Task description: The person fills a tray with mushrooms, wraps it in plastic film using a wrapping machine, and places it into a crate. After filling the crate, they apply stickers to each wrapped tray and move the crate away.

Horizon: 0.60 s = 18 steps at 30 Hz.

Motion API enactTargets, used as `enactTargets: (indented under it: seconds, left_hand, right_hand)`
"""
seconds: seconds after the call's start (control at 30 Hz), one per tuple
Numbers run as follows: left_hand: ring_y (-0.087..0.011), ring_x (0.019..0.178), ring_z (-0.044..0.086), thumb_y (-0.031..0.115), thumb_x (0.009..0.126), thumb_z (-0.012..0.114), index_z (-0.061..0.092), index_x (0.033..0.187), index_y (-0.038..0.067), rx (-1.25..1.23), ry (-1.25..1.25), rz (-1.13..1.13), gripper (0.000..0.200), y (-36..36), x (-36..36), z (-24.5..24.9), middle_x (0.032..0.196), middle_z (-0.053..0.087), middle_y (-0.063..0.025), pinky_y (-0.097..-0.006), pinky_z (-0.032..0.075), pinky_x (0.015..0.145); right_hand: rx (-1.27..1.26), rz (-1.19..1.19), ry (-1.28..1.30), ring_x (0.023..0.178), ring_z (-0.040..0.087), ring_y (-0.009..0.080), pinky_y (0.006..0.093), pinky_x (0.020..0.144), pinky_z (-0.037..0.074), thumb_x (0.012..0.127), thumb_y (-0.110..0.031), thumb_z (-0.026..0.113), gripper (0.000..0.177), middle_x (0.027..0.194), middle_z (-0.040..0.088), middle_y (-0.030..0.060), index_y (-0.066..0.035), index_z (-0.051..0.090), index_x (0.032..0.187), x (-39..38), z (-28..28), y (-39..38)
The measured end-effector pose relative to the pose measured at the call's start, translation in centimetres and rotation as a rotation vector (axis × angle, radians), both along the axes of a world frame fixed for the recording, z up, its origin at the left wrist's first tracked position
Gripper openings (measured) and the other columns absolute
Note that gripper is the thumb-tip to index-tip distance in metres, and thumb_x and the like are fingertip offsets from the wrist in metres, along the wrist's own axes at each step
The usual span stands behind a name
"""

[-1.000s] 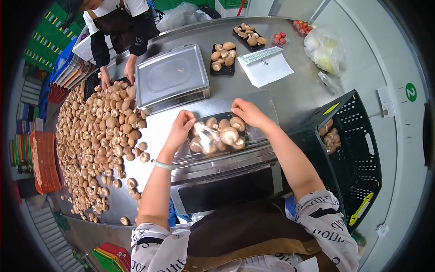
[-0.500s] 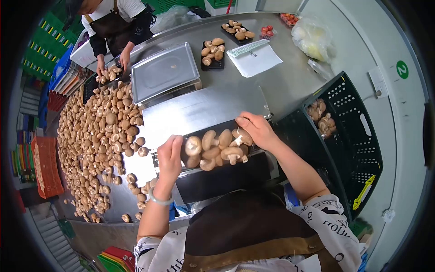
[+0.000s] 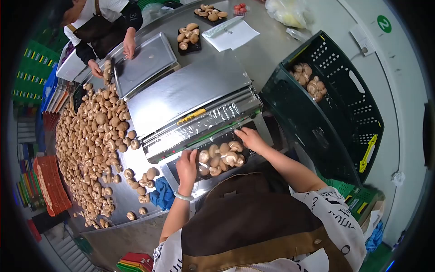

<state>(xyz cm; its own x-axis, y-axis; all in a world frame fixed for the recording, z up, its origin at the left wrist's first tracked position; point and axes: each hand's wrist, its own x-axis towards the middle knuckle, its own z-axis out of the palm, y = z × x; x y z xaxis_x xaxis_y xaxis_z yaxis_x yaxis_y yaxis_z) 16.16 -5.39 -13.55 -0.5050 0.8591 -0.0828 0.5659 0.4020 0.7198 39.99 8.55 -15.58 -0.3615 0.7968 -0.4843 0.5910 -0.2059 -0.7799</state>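
Since a second ago the mushroom tray (image 3: pixel 220 158) has come off the flat top of the wrapping machine (image 3: pixel 190 93) to its near front edge, just below the film roll (image 3: pixel 209 121). It sits between both hands. The left hand (image 3: pixel 187 165) grips its left end, and the right hand (image 3: pixel 250 139) clasps its far right corner.

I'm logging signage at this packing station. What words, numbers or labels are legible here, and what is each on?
"2": white numeral on the round green sign on the wall.
Sheet of paper on the steel table: print too small to read.
Yellow label on the film wrapper: blurred.
Shirt sleeve: printed letters, distorted, not readable.
Tray of mushrooms: no label visible.
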Motion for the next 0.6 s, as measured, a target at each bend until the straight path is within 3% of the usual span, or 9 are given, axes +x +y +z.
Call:
enactTargets:
  seconds: [0.1,0.13,0.23,0.3,0.37,0.43,0.5,0.57,0.6]
  left_hand:
    - [-0.0122,0.059,0.054,0.014,0.092,0.064,0.055,0.096,0.001,0.055,-0.174,0.119,0.017,-2.4,-0.1,-1.1,0.068,0.060,-0.0064,-0.0293,0.043,0.055]
    - [-0.0067,0.063,0.045,0.010,0.093,0.061,0.050,0.100,0.003,0.123,-0.281,0.129,0.015,-3.2,0.2,-1.7,0.074,0.052,-0.0006,-0.0245,0.040,0.056]
    - [-0.0070,0.063,0.040,0.007,0.094,0.058,0.046,0.100,0.004,0.167,-0.403,0.183,0.014,-4.5,0.3,-3.1,0.079,0.047,-0.0002,-0.0227,0.036,0.056]
    - [-0.0092,0.064,0.040,0.007,0.093,0.059,0.046,0.097,0.004,0.217,-0.269,0.186,0.014,-3.5,0.3,-0.3,0.074,0.044,-0.0007,-0.0251,0.037,0.058]
    - [-0.0088,0.065,0.039,0.006,0.093,0.059,0.046,0.096,0.004,0.245,-0.233,0.144,0.014,-3.4,-0.7,1.1,0.073,0.043,-0.0001,-0.0247,0.036,0.058]
    - [-0.0132,0.061,0.045,0.006,0.092,0.060,0.048,0.094,0.004,0.169,-0.141,0.057,0.012,-2.8,-0.6,1.1,0.074,0.051,-0.0056,-0.0278,0.039,0.056]
    - [-0.0185,0.058,0.053,0.007,0.092,0.060,0.051,0.094,0.004,0.040,-0.012,-0.038,0.010,-1.8,0.2,0.3,0.075,0.058,-0.0106,-0.0312,0.042,0.055]
    - [-0.0342,0.074,0.065,0.011,0.091,0.061,0.054,0.104,0.008,0.091,0.312,-0.254,0.015,-0.3,1.1,-2.1,0.087,0.065,-0.0189,-0.0390,0.050,0.059]
    - [-0.0349,0.075,0.065,0.009,0.090,0.060,0.056,0.107,0.009,0.053,0.380,-0.330,0.018,0.6,1.5,-2.6,0.089,0.065,-0.0183,-0.0400,0.051,0.060]
  right_hand:
    - [-0.078,-0.190,0.149,0.065,0.061,0.0215,0.0355,0.062,0.048,0.092,-0.033,0.061,0.034,0.071,0.061,0.0108,0.001,0.057,0.097,1.2,-1.0,-2.0]
    - [-0.077,-0.262,0.195,0.065,0.057,0.0118,0.0297,0.059,0.045,0.091,-0.022,0.064,0.027,0.071,0.059,0.0045,-0.002,0.053,0.105,1.3,-1.6,-2.7]
    - [0.083,-0.384,0.376,0.062,0.054,0.0110,0.0283,0.057,0.043,0.092,-0.017,0.062,0.021,0.071,0.058,0.0029,-0.003,0.053,0.105,1.0,-1.4,-4.1]
    - [-0.207,-0.493,0.583,0.052,0.040,0.0046,0.0227,0.045,0.030,0.094,-0.012,0.059,0.016,0.065,0.049,-0.0020,-0.005,0.051,0.105,2.8,3.3,-4.2]
    - [-0.111,-0.527,0.628,0.049,0.036,0.0028,0.0216,0.043,0.025,0.094,-0.010,0.058,0.014,0.061,0.046,-0.0034,-0.006,0.049,0.104,5.5,6.4,-5.5]
    - [0.011,-0.549,0.460,0.049,0.035,0.0028,0.0210,0.044,0.024,0.094,-0.008,0.058,0.012,0.059,0.045,-0.0053,-0.007,0.049,0.101,8.8,6.5,-7.0]
    - [0.181,-0.586,0.226,0.050,0.040,0.0064,0.0255,0.045,0.030,0.094,-0.008,0.058,0.012,0.060,0.050,0.0007,-0.007,0.049,0.101,10.6,3.4,-8.4]
    - [0.403,-0.588,-0.011,0.050,0.044,0.0098,0.0289,0.046,0.035,0.094,-0.008,0.058,0.011,0.062,0.053,0.0053,-0.007,0.049,0.101,11.3,-0.8,-9.6]
    - [0.445,-0.657,0.000,0.054,0.043,0.0086,0.0286,0.048,0.034,0.095,-0.007,0.056,0.012,0.064,0.054,0.0040,-0.005,0.047,0.102,10.8,-3.1,-10.1]
